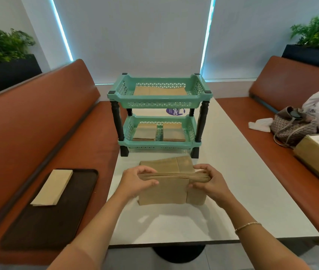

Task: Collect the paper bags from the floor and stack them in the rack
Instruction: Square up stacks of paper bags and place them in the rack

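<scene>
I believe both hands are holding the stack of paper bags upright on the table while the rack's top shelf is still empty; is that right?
Not quite: the head view shows the top shelf of the rack already holds flat paper bags. The rest stands: the left hand and right hand hold the stack of paper bags upright on the table.

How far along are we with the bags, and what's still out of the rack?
Done: the rack holds bags on its top shelf and two piles on the bottom shelf. In hand: the left hand and right hand hold a stack upright on the table. Left: that stack, the flat bags behind it, and a pile on the tray. The floor isn't visible.
</scene>
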The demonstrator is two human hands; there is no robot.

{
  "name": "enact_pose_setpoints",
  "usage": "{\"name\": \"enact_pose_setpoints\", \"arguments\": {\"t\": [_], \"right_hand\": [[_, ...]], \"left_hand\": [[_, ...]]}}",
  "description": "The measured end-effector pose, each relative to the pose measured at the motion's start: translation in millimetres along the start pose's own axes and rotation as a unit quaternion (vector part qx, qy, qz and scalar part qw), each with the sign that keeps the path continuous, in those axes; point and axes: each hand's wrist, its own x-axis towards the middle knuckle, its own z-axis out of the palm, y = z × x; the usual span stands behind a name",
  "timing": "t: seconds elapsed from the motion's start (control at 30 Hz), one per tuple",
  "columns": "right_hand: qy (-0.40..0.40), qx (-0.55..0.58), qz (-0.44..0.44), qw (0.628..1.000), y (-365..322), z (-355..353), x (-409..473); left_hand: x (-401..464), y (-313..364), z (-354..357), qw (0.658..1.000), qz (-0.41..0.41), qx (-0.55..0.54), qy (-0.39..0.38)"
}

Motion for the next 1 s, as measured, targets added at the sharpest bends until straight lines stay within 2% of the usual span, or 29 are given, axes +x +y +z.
{"name": "enact_pose_setpoints", "arguments": {"t": [0.07, 0.13, 0.17, 0.23, 0.3, 0.37, 0.47, 0.53, 0.6, 0.67, 0.73, 0.77, 0.8, 0.83, 0.87, 0.9, 0.97, 1.0], "right_hand": [[-0.030, -0.144, -0.030, 0.989, -12, -6, 5], [-0.087, -0.342, -0.071, 0.933, -28, -3, 10], [-0.112, -0.433, -0.090, 0.890, -37, 3, 12], [-0.140, -0.551, -0.114, 0.814, -51, 19, 15], [-0.159, -0.596, -0.098, 0.781, -55, 32, 18], [-0.176, -0.612, -0.063, 0.769, -52, 34, 21], [-0.183, -0.611, -0.041, 0.769, -45, 18, 25], [-0.175, -0.612, -0.045, 0.770, -42, 11, 27], [-0.168, -0.611, -0.052, 0.772, -39, 11, 27], [-0.160, -0.596, -0.050, 0.785, -34, 12, 28], [-0.140, -0.550, -0.027, 0.823, -32, 6, 30], [-0.126, -0.496, -0.005, 0.859, -31, 2, 31], [-0.112, -0.407, 0.026, 0.906, -30, -2, 30], [-0.098, -0.287, 0.061, 0.951, -26, -4, 27], [-0.084, -0.157, 0.088, 0.980, -23, -3, 22], [-0.068, -0.046, 0.105, 0.991, -18, 0, 17], [-0.033, 0.098, 0.118, 0.988, -3, 11, 11], [-0.024, 0.132, 0.119, 0.984, 3, 17, 7]], "left_hand": [[7, 15, -5, 0.980, 0.057, 0.185, -0.052], [12, 33, 3, 0.922, 0.108, 0.356, -0.108], [14, 41, 12, 0.895, 0.124, 0.408, -0.127], [16, 52, 31, 0.866, 0.131, 0.457, -0.154], [13, 57, 44, 0.849, 0.120, 0.486, -0.168], [14, 54, 45, 0.836, 0.107, 0.509, -0.174], [16, 38, 25, 0.827, 0.068, 0.529, -0.178], [18, 24, 7, 0.838, 0.036, 0.511, -0.190], [21, 7, -5, 0.868, 0.011, 0.456, -0.193], [20, -3, -12, 0.921, -0.008, 0.356, -0.157], [16, -3, -16, 0.986, -0.034, 0.143, -0.077], [13, -1, -18, 0.998, -0.042, 0.002, -0.037], [11, 2, -19, 0.991, -0.042, -0.125, -0.006], [9, 5, -18, 0.977, -0.037, -0.209, 0.008], [7, 6, -16, 0.967, -0.030, -0.252, 0.003], [6, 7, -10, 0.963, -0.029, -0.267, -0.021], [5, 0, 8, 0.969, -0.050, -0.226, -0.082], [3, -3, 21, 0.974, -0.066, -0.187, -0.109]]}}
